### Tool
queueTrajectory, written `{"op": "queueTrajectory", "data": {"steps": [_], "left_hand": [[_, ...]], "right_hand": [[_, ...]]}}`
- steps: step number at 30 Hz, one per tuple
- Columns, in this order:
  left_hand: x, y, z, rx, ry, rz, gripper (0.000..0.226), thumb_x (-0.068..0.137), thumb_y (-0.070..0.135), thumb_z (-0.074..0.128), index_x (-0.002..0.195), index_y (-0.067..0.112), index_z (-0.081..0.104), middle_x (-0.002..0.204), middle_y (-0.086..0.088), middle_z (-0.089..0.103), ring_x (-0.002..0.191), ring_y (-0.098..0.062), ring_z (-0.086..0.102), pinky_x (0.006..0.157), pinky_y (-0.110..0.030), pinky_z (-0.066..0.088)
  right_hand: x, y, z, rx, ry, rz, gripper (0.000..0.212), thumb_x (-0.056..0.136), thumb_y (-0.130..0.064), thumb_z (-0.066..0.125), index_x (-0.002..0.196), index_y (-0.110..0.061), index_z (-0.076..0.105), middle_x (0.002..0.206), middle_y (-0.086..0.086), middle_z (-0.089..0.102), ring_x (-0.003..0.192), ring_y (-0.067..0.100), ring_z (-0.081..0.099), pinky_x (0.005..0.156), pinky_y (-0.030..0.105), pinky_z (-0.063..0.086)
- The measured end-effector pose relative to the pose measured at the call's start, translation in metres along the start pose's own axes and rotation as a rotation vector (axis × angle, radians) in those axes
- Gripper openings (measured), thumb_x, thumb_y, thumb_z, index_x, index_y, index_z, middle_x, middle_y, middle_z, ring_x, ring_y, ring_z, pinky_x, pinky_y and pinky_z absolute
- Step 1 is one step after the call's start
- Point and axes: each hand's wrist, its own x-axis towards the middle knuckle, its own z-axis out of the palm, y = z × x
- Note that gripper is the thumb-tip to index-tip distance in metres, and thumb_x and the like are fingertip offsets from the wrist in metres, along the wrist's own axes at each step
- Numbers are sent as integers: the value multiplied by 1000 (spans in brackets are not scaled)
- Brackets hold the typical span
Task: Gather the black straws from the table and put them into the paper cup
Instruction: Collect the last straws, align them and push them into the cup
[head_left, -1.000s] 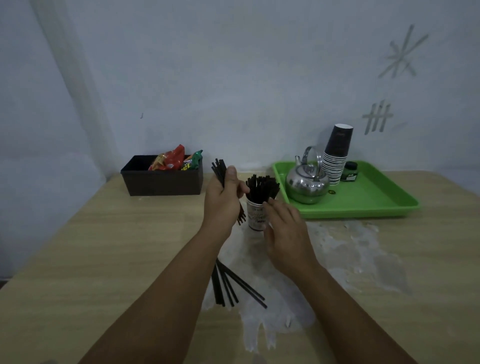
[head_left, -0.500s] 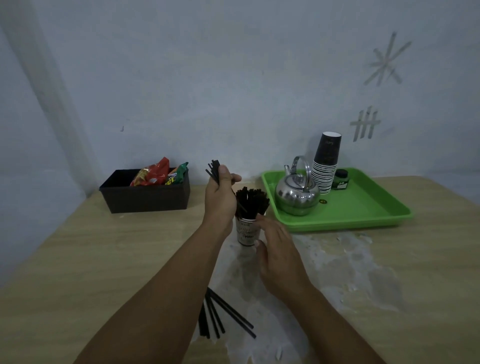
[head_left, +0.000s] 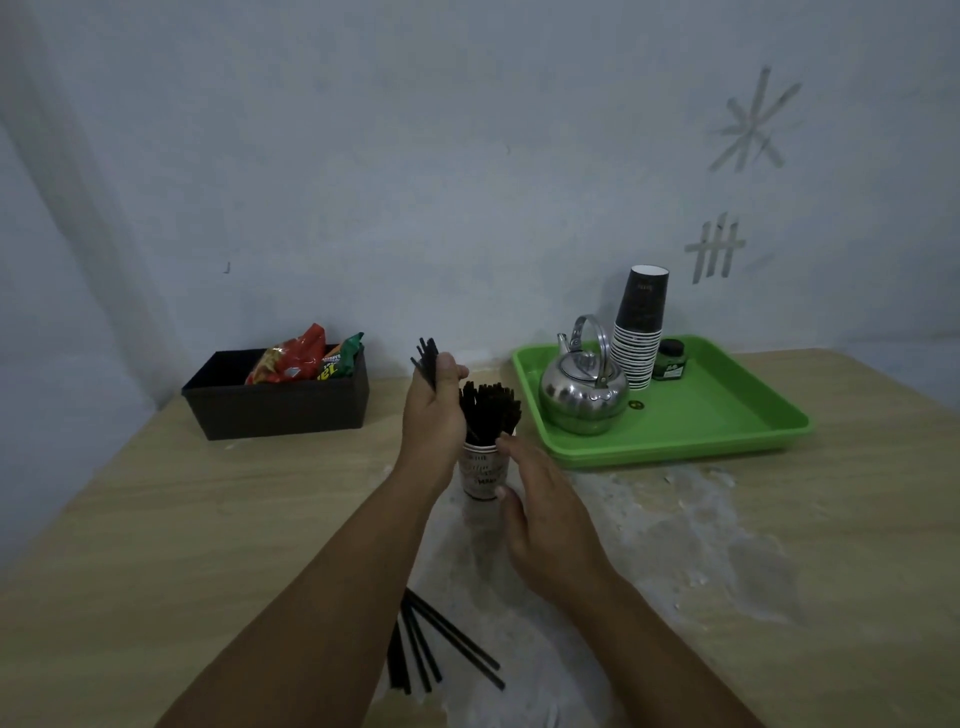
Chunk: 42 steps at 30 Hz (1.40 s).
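Note:
A white printed paper cup (head_left: 484, 472) stands mid-table, filled with upright black straws (head_left: 490, 411). My left hand (head_left: 435, 415) is closed around a small bundle of black straws (head_left: 427, 357), held upright just left of the cup, their lower ends hidden behind my hand at the cup's rim. My right hand (head_left: 543, 512) rests against the cup's near right side, fingers apart and curved toward it. Several loose black straws (head_left: 436, 644) lie on the table near me, between my forearms.
A black box (head_left: 275, 402) with snack packets sits at the back left. A green tray (head_left: 727, 426) at the back right carries a steel kettle (head_left: 582, 389), a stack of paper cups (head_left: 640, 332) and a small dark jar (head_left: 670, 359). White smears mark the tabletop.
My left hand has lowered its bundle closer to the cup's left side. The right hand stays by the cup. The camera has tilted so everything appears lower in view.

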Motion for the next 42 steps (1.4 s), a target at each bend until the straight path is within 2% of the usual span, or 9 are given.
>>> {"op": "queueTrajectory", "data": {"steps": [7,11,15,20,25,29,33,38,42], "left_hand": [[-6,-22,-7,159,-96,31,38,96,48,45,113,15,52,107,-5,63,101,-17,62,86,-35,51],[-12,-17,-5,40,-133,27,22,99,38,42,116,33,54,115,9,59,108,-6,57,95,-33,47],[-20,-18,-9,3,-181,23,41,98,43,38,139,39,41,141,8,44,130,-5,41,106,-27,35],[-27,-19,-11,29,-171,10,65,89,56,37,148,29,30,151,7,34,134,-4,35,107,-23,32],[-34,-26,-20,-62,-129,-91,78,79,80,36,143,37,35,146,4,44,131,-12,44,109,-43,37],[-42,-25,-29,-145,-37,-168,54,95,57,27,134,25,47,133,-3,55,116,-17,56,100,-41,45],[-51,-27,-41,17,-20,-170,34,101,40,35,114,22,60,113,-3,67,104,-15,62,91,-36,49],[-60,-22,-65,259,-38,-118,15,94,27,56,103,22,68,100,6,70,97,-9,64,88,-34,52],[-79,-12,-95,376,-40,-109,10,91,25,60,94,26,69,93,9,70,89,-7,65,79,-28,52]], "right_hand": [[-1,1,1,9,8,-12,52,95,-15,52,144,-21,38,145,-4,46,133,3,39,107,9,26],[0,2,0,14,5,-5,52,95,-17,52,145,-22,38,145,-6,45,133,0,38,105,7,25],[-1,1,0,7,-3,-6,53,95,-20,52,146,-23,36,147,-7,43,134,-1,35,105,5,22],[-1,1,0,12,6,-15,55,94,-20,53,146,-21,36,146,-4,44,135,5,38,108,10,26],[-1,0,-2,14,12,-16,56,94,-20,54,147,-21,36,146,-4,45,131,-2,37,104,3,22],[-2,0,-2,25,32,-21,55,94,-19,55,146,-21,37,145,-4,45,130,-4,36,104,3,22],[-3,-1,0,35,38,-17,53,94,-17,55,144,-21,40,142,-6,46,130,0,40,104,6,26],[-6,-1,-4,-62,187,30,28,91,-21,57,119,-22,59,110,-8,61,101,7,55,82,20,45],[-18,-8,-8,-126,82,76,14,91,-30,56,98,-26,68,84,-9,66,73,7,59,62,23,45]]}}
